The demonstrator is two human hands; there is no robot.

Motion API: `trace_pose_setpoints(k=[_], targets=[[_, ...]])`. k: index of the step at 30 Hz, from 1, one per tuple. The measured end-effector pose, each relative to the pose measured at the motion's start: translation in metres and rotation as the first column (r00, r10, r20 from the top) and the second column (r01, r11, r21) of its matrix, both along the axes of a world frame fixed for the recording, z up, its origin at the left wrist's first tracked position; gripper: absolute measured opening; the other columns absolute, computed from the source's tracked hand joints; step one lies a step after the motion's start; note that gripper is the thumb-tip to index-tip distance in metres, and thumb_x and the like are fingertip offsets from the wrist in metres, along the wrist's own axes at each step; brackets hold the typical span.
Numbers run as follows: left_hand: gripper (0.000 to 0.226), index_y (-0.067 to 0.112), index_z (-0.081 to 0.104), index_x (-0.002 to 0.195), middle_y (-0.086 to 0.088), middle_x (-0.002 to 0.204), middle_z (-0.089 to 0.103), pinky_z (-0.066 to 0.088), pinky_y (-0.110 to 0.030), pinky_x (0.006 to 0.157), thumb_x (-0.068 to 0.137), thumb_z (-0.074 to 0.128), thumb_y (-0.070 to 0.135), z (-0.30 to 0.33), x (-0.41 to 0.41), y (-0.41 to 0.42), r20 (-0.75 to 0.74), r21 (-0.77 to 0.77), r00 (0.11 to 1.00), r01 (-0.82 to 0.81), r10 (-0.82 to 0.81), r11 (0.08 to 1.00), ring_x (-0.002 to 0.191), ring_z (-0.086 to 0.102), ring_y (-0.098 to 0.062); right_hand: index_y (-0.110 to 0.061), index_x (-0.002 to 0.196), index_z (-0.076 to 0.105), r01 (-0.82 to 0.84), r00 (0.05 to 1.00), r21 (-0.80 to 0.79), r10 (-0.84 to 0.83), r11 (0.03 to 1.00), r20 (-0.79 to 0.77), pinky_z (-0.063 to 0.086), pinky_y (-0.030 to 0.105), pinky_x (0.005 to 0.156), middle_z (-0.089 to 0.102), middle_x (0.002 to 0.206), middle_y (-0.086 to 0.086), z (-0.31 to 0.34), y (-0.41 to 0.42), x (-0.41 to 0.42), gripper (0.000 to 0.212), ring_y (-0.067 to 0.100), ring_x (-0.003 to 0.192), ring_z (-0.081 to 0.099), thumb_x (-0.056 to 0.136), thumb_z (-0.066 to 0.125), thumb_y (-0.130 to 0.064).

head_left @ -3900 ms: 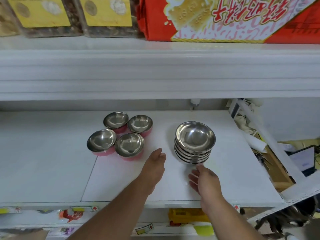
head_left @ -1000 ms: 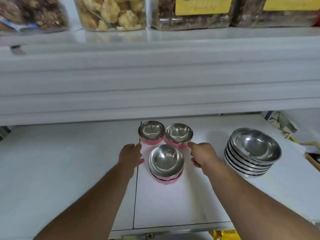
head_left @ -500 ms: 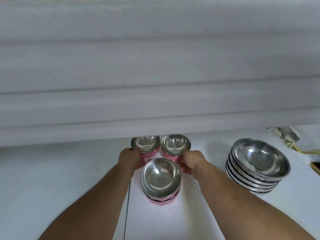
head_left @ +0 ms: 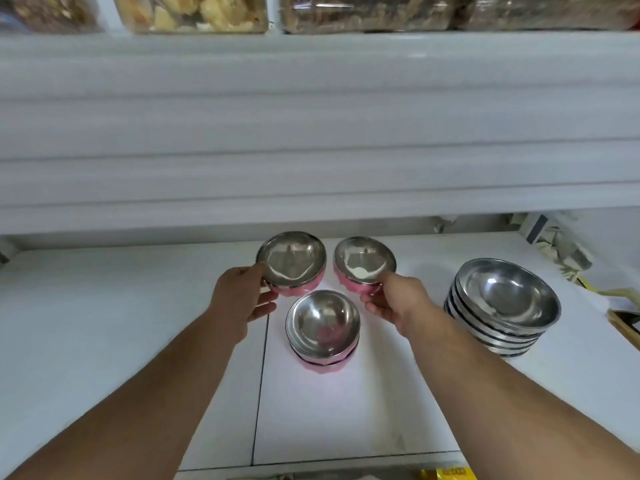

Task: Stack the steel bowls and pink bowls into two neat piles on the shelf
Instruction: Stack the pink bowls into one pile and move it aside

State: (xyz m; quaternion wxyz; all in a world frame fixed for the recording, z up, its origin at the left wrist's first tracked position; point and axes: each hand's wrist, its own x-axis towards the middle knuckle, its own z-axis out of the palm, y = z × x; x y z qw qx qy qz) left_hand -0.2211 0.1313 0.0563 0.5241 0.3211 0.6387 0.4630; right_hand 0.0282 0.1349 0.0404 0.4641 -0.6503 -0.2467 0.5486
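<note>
Fingers (head_left: 265, 304) of the left hand (head_left: 239, 299) curled round the near rim and pink wall of the left pink bowl (head_left: 291, 263), while the right hand (head_left: 398, 299) pinched the near rim of the right pink bowl (head_left: 364, 264) in the same way; both bowls looked tipped toward the person and possibly lifted off the shelf (head_left: 104, 341), though the contact underneath could not be made out. Just in front of them, near the middle of the shelf, sat the small pink stack (head_left: 322, 329) that they were presumably meant to join. Gripped only at one edge, either bowl could swing or slip, and the polished steel lining gave the thumbs little purchase. Bringing two bowls at once over one stack risked their rims knocking together, or one landing crooked and jamming instead of nesting. A hard landing could push the light pink stack along the smooth shelf toward its front edge. The right forearm passed close to the steel bowl stack (head_left: 502, 306) toward the shelf's right end and could nudge it askew. Snack tubs (head_left: 194, 12) on the upper shelf sat well clear.
</note>
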Motion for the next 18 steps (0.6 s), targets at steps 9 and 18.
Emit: trace_pose_setpoints(k=[9, 18], targets=[[0.02, 0.007, 0.07, 0.104, -0.011, 0.095, 0.073, 0.063, -0.038, 0.069, 0.087, 0.065, 0.016, 0.025, 0.005, -0.047, -0.025, -0.006, 0.998, 0.055, -0.055, 0.998, 0.074, 0.075, -0.024, 0.006, 0.103, 0.068, 0.149, 0.988, 0.127, -0.143, 0.981, -0.054, 0.064, 0.03, 0.06, 0.074, 0.085, 0.019, 0.042, -0.046, 0.022, 0.026, 0.021, 0.057, 0.071, 0.087, 0.061, -0.014], [0.021, 0.012, 0.071, 0.076, -0.01, 0.072, 0.074, 0.062, -0.047, 0.07, 0.086, 0.06, 0.026, 0.016, 0.027, -0.066, -0.389, 0.051, 0.915, 0.138, -0.108, 0.989, 0.077, 0.076, -0.031, 0.007, 0.113, 0.063, 0.052, 0.996, 0.159, -0.04, 0.986, -0.078, 0.064, 0.032, 0.065, 0.071, 0.079, 0.015, 0.07, -0.085, 0.011, 0.033, 0.026, 0.069, 0.075, 0.089, 0.059, -0.015]])
